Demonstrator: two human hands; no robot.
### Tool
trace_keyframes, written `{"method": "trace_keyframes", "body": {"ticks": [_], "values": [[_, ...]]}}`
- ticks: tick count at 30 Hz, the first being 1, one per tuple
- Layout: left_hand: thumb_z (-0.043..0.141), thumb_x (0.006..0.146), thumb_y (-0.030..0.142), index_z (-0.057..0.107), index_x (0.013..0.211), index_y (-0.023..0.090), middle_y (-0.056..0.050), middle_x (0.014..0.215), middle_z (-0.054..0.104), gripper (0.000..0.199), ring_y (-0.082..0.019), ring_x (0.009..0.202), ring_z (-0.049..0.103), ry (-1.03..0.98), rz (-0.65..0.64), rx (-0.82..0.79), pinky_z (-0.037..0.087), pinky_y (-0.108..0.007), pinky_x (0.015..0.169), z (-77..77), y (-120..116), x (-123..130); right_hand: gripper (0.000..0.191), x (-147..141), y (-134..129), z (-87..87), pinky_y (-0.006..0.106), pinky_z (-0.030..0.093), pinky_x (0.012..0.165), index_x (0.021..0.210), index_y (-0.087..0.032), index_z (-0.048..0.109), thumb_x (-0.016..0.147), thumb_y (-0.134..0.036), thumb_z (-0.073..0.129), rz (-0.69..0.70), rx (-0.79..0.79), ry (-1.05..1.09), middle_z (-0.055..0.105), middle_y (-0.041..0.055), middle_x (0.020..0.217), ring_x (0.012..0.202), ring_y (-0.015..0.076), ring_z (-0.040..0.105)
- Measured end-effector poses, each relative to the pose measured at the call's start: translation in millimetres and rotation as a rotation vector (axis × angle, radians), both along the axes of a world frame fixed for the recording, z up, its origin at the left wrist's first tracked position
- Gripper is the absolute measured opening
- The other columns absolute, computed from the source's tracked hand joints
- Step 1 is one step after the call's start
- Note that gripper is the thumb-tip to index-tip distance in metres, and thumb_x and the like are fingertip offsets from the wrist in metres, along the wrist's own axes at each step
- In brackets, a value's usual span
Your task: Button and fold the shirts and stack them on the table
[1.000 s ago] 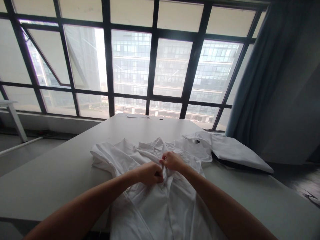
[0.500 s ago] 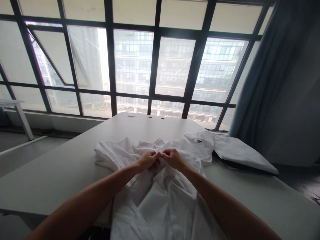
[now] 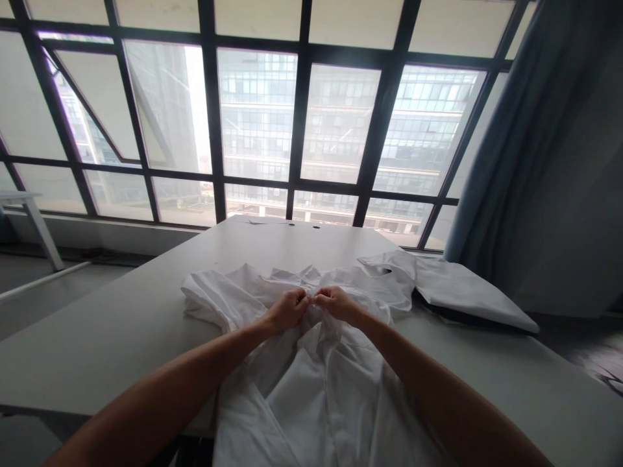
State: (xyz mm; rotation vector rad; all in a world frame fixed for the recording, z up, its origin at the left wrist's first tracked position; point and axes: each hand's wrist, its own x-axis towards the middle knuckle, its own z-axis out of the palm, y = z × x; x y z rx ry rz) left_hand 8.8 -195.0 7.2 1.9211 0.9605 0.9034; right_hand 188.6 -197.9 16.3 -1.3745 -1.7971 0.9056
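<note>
A white garment, which looks like a shirt, lies rumpled on the white table and hangs over its near edge toward me. My left hand is closed, pinching the cloth near the top of the front. Right beside it, my right hand pinches the same cloth, thumb and fingers together. Only a narrow gap separates the fingertips of both hands. Any button between them is too small to make out. A seam runs down the front below the hands.
At the table's right edge lies a folded white cloth over something dark. A blue-grey curtain hangs behind it. Beyond the table stands a large window with dark frames. Another white table is at far left.
Both hands stay on the garment at nearly the same spot. The fingertips have drawn slightly apart, and the whole view has shifted a little.
</note>
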Motion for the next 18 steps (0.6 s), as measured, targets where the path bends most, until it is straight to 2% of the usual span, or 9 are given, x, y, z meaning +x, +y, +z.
{"method": "trace_keyframes", "body": {"ticks": [3,5,8,9,11,13,14,18], "values": [[0.047,0.086,0.044,0.041,0.072,0.021,0.008,0.049,0.045,0.027,-0.008,0.039,0.042,-0.049,-0.050,0.007,0.030,-0.019,0.039,-3.1,0.5,2.6,0.015,1.1,2.7,-5.7,0.021,0.027,0.049,0.062,-0.017,0.052,0.071,-0.029,0.051,0.054,-0.009,-0.014,0.041,-0.0065,0.053,0.051,0.0077,0.033],[0.048,0.085,0.046,0.041,0.071,0.022,0.007,0.051,0.046,0.029,-0.008,0.040,0.043,-0.070,-0.078,0.016,0.032,-0.019,0.040,-3.1,2.9,2.8,0.015,1.1,3.4,-6.9,0.022,0.029,0.051,0.061,-0.017,0.051,0.073,-0.026,0.051,0.061,0.052,-0.111,0.044,-0.0053,0.053,0.052,0.0086,0.036],[0.047,0.085,0.048,0.044,0.070,0.021,0.005,0.053,0.050,0.031,-0.010,0.043,0.048,-0.099,-0.035,0.045,0.037,-0.020,0.043,1.7,16.8,-7.3,0.015,6.9,2.9,-0.7,0.023,0.032,0.056,0.067,-0.016,0.060,0.078,-0.023,0.052,-0.076,0.231,-0.350,0.057,-0.0004,0.061,0.058,0.0115,0.047],[0.046,0.085,0.048,0.046,0.070,0.020,0.004,0.054,0.051,0.032,-0.011,0.045,0.050,-0.108,0.024,0.067,0.039,-0.021,0.045,4.0,25.2,-14.6,0.016,12.1,2.8,3.2,0.023,0.034,0.058,0.073,-0.016,0.064,0.080,-0.023,0.052,-0.159,0.285,-0.432,0.062,0.0018,0.067,0.062,0.0130,0.052],[0.043,0.087,0.047,0.050,0.069,0.019,0.002,0.055,0.054,0.033,-0.012,0.050,0.053,-0.083,0.222,0.112,0.042,-0.022,0.050,8.7,46.2,-35.0,0.019,28.6,2.8,12.3,0.024,0.036,0.063,0.085,-0.017,0.070,0.085,-0.026,0.053,-0.308,0.333,-0.573,0.070,0.0055,0.078,0.071,0.0159,0.059],[0.040,0.089,0.041,0.055,0.072,0.017,-0.001,0.063,0.061,0.033,-0.013,0.057,0.059,0.072,0.467,0.145,0.045,-0.022,0.055,12.7,69.1,-61.7,0.023,50.4,3.2,20.6,0.024,0.038,0.065,0.090,-0.017,0.072,0.088,-0.031,0.054,-0.358,0.287,-0.682,0.072,0.0071,0.084,0.077,0.0177,0.063],[0.038,0.091,0.040,0.058,0.074,0.017,-0.002,0.066,0.064,0.034,-0.014,0.060,0.060,0.217,0.589,0.153,0.045,-0.022,0.058,14.5,79.6,-76.8,0.025,61.6,3.3,23.7,0.024,0.038,0.065,0.090,-0.017,0.073,0.088,-0.033,0.055,-0.347,0.243,-0.721,0.073,0.0074,0.084,0.078,0.0182,0.064],[0.037,0.095,0.040,0.061,0.077,0.012,-0.012,0.077,0.068,0.041,-0.020,0.074,0.063,0.400,0.790,0.134,0.046,-0.028,0.065,26.9,106.2,-144.1,0.029,90.3,-2.0,29.1,0.024,0.044,0.067,0.095,-0.016,0.077,0.089,-0.035,0.056,-0.152,0.036,-0.742,0.075,0.0080,0.089,0.079,0.0192,0.067]]}}
